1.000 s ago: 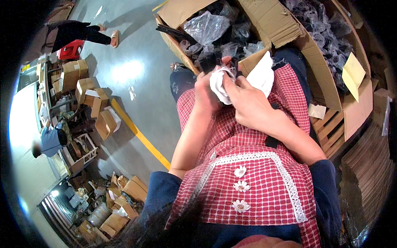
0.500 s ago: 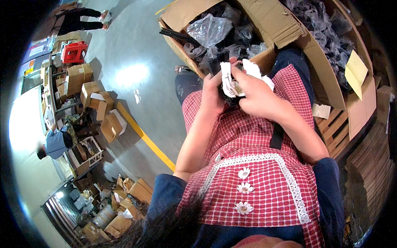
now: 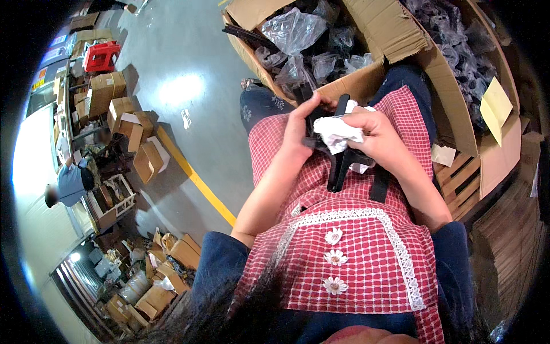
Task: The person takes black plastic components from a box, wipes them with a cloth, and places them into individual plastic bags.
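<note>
Over my lap, my left hand (image 3: 298, 129) is closed around a black part with long straight bars (image 3: 339, 172), whose ends stick out above and below my hands. My right hand (image 3: 375, 135) pinches a crumpled white cloth (image 3: 338, 133) against the middle of that part. Some of the cloth hangs out beneath my right fingers. What kind of part it is, I cannot make out. Beyond my hands stands an open cardboard box (image 3: 358, 83) with black pieces in clear plastic bags (image 3: 293, 31).
A second large carton (image 3: 452, 112) of bagged pieces stands at the right on a wooden pallet (image 3: 461, 180). Loose cartons (image 3: 106, 94), a red plastic stool (image 3: 102, 56) and a person in blue (image 3: 71, 182) are at the left, past a yellow floor line (image 3: 195, 178).
Both hands have come slightly nearer to me, and the black part has turned so its bars show. The right hand has shifted with the cloth. A walking person at the upper left has mostly left view.
</note>
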Motion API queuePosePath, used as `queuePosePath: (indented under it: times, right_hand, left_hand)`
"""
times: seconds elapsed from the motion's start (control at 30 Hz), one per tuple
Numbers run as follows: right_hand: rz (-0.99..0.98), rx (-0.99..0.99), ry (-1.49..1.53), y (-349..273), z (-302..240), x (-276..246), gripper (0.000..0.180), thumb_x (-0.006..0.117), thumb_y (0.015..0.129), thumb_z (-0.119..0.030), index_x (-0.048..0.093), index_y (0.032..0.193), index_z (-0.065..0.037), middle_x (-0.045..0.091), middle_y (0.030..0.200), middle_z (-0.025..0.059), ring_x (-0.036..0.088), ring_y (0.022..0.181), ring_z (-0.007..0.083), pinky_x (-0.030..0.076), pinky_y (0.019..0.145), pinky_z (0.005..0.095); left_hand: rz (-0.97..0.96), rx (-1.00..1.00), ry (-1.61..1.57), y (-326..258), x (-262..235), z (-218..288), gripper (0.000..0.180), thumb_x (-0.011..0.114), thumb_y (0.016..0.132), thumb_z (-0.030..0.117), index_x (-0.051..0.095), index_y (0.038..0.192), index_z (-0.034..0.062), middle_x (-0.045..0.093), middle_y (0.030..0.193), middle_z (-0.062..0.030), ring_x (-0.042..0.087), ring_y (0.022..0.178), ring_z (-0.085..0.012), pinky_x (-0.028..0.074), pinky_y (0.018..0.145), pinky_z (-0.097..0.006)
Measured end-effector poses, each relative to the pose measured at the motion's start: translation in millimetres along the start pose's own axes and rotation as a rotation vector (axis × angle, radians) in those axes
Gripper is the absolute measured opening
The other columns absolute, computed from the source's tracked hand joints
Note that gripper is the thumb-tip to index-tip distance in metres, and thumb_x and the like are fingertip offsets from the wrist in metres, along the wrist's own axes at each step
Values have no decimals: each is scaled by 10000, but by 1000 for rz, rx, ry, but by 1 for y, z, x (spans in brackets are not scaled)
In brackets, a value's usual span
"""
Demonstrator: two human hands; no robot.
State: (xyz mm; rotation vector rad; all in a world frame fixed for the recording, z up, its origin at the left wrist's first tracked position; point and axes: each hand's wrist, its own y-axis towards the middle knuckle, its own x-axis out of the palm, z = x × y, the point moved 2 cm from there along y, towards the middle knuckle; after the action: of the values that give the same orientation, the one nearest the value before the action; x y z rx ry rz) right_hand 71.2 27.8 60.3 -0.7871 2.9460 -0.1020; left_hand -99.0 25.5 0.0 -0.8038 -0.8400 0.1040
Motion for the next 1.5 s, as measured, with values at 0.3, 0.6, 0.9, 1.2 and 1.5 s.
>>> queuePosePath:
  times: [0.3, 0.6, 0.9, 1.2, 1.5]
  right_hand:
    - [35, 277, -8, -27, -19, -37, 260, 638, 781, 7, 714, 1030, 4, 702, 901, 19, 635, 810, 97, 505, 750, 266]
    - [-205, 180, -576, -17, -40, 12, 291, 647, 860, -196, 556, 1032, 20, 578, 1020, 227, 577, 969, 395, 465, 855, 466]
    - [-61, 52, -531, -41, -60, 23, 372, 675, 751, -196, 686, 1115, -120, 648, 878, 180, 656, 843, 381, 528, 745, 467]
    - [-7, -96, -680, -27, -35, 20, 590, 678, 703, -126, 487, 1256, -51, 683, 970, 193, 665, 864, 405, 517, 735, 501]
    - [-169, 4, -721, -29, -22, 25, 582, 637, 715, -96, 518, 1284, -82, 693, 973, 205, 674, 839, 407, 517, 706, 512]
  left_hand:
    - [-369, 294, -30, -8, 14, 11, 769, 579, 919, 597, 458, 1376, -9, 569, 1350, -197, 576, 1230, -352, 523, 986, -496]
    - [-338, 388, 341, -21, 33, -17, 777, 553, 932, 617, 549, 1340, -44, 600, 1332, -168, 575, 1227, -238, 458, 1039, -381]
    - [-187, 198, 72, -27, 21, -13, 737, 416, 958, 681, 546, 1087, -33, 668, 976, -177, 664, 1026, -292, 561, 874, -404]
    - [-402, 92, 201, -19, 26, -17, 949, 323, 923, 774, 540, 1298, -70, 585, 1318, -219, 554, 1241, -328, 401, 1103, -462]
    - [-244, -9, -143, -16, 11, -21, 801, 470, 923, 702, 562, 1222, -36, 716, 973, -176, 626, 1116, -387, 504, 990, -521]
